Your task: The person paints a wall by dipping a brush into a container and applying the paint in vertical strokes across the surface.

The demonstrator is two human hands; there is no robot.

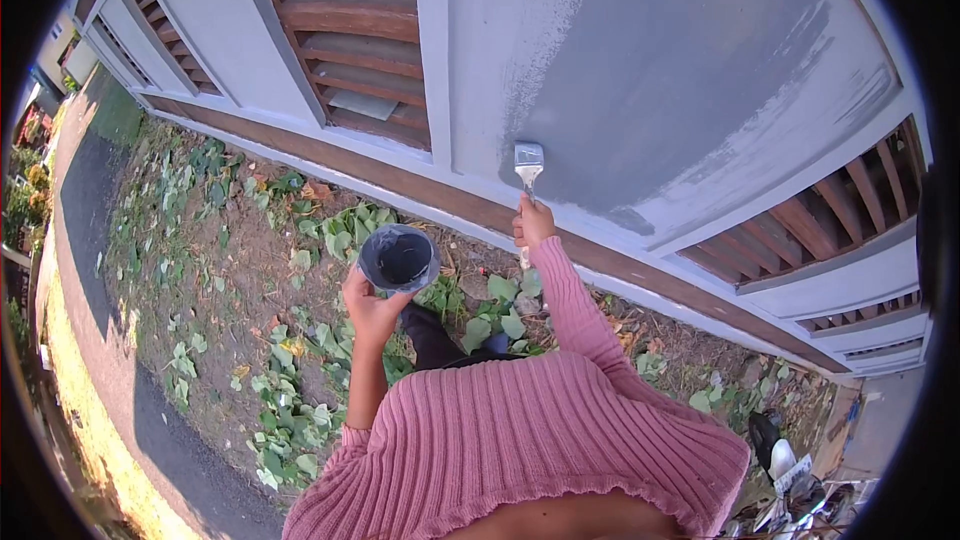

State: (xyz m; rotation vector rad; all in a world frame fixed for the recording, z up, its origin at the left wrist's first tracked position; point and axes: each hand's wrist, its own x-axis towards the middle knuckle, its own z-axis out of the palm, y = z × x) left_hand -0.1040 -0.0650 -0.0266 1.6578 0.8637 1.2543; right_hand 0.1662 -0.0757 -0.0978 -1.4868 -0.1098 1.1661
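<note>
My right hand (534, 220) is closed around the handle of a paintbrush (529, 162). Its bristles, coated in grey paint, rest against the lower part of a wall panel (690, 70). Darker grey paint covers the middle of that panel, with rough streaky edges over a paler coat. In my left hand (372, 302) is a paint cup (400, 258), held from below and the side, with dark grey paint inside and smears round its rim. The cup is apart from the brush, lower and to the left.
Brown louvred vents (350, 30) flank the panel, with another louvre (820, 210) at the right. A brown ledge (420, 195) runs along the wall's base. Leafy plants (300, 410) cover the soil around my feet. A paved path (110, 360) lies left; a motorcycle (790, 490) stands lower right.
</note>
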